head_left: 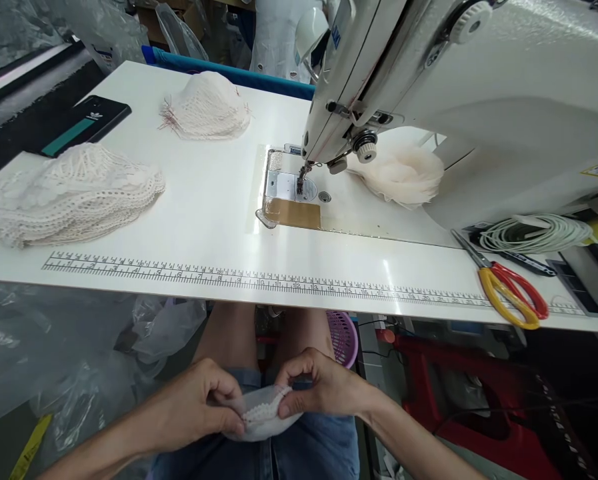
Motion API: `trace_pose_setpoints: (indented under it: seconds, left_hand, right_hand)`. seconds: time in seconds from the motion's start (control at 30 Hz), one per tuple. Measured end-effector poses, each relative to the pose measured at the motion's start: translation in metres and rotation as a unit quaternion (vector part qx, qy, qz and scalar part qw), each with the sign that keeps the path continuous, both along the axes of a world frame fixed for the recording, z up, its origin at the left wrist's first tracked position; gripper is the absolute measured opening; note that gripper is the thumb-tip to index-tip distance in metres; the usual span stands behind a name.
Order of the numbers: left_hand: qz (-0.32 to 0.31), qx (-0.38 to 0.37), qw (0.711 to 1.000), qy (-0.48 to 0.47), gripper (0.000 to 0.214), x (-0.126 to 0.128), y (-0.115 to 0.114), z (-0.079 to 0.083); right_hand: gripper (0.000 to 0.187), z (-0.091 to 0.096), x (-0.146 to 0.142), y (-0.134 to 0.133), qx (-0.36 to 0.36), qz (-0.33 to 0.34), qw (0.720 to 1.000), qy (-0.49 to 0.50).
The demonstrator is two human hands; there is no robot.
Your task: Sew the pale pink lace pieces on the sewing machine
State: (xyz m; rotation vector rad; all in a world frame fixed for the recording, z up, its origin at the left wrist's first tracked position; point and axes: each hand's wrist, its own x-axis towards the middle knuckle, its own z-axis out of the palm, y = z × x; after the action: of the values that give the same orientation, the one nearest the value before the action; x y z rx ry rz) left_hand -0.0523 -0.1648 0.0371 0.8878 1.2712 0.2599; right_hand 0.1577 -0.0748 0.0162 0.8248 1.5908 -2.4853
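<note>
Over my lap, both hands pinch a small piece of white sheer fabric with a lace edge (pixel 263 415). My left hand (pixel 199 407) grips its left end between thumb and fingers. At the other end, the thumb and forefinger of my right hand (pixel 319 387) close on the lace strip. The fabric sags a little below the fingers, and part of it is hidden behind them. Beyond the table edge stands a white sewing machine (pixel 379 80), its presser foot (pixel 301 180) over the needle plate. Neither hand touches the table.
Stacked lace pieces (pixel 73 193) and another cream stack (pixel 206 107) lie left on the table, near a black phone (pixel 86 127). Peach sheer fabric (pixel 399 170) sits under the machine arm. Scissors (pixel 509 287) and coiled cord (pixel 533 233) lie right. A printed ruler (pixel 279 283) runs along the front.
</note>
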Motion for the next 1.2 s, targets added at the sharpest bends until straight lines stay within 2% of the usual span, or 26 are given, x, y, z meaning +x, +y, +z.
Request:
trace_pose_setpoints:
  seconds: [0.23, 0.4, 0.57, 0.7, 0.8, 1.07, 1.2]
  left_hand:
    - [-0.025, 0.006, 0.999, -0.026, 0.016, -0.006, 0.001, 0.003]
    - [-0.054, 0.039, 0.998, 0.006, 0.016, 0.005, 0.004, 0.0]
    - [-0.047, 0.022, 0.999, 0.008, 0.015, 0.008, 0.004, -0.005]
    - [-0.043, 0.026, 0.998, 0.033, 0.016, 0.005, 0.002, -0.003]
    - [-0.046, 0.028, 0.998, 0.034, 0.019, 0.004, 0.001, -0.002]
    - [-0.043, 0.021, 0.998, 0.047, 0.017, 0.005, -0.001, -0.003]
    - [-0.036, 0.022, 0.999, 0.015, 0.02, 0.004, -0.001, -0.003]
  right_hand:
    - [0.037, 0.0, -0.003, -0.006, -0.006, 0.002, 1.0, 0.011]
    - [0.032, 0.003, -0.005, -0.009, 0.057, 0.017, 0.998, 0.001]
    - [0.029, 0.008, -0.001, -0.008, 0.117, 0.039, 0.992, -0.012]
    - [0.02, 0.009, -0.003, -0.008, 0.167, 0.046, 0.985, -0.024]
    - [0.021, 0.007, -0.004, -0.009, 0.158, 0.046, 0.986, -0.024]
    - [0.039, 0.006, -0.002, -0.008, 0.152, 0.042, 0.987, -0.024]
    - [0.042, 0.005, -0.001, -0.008, 0.133, 0.043, 0.99, -0.005]
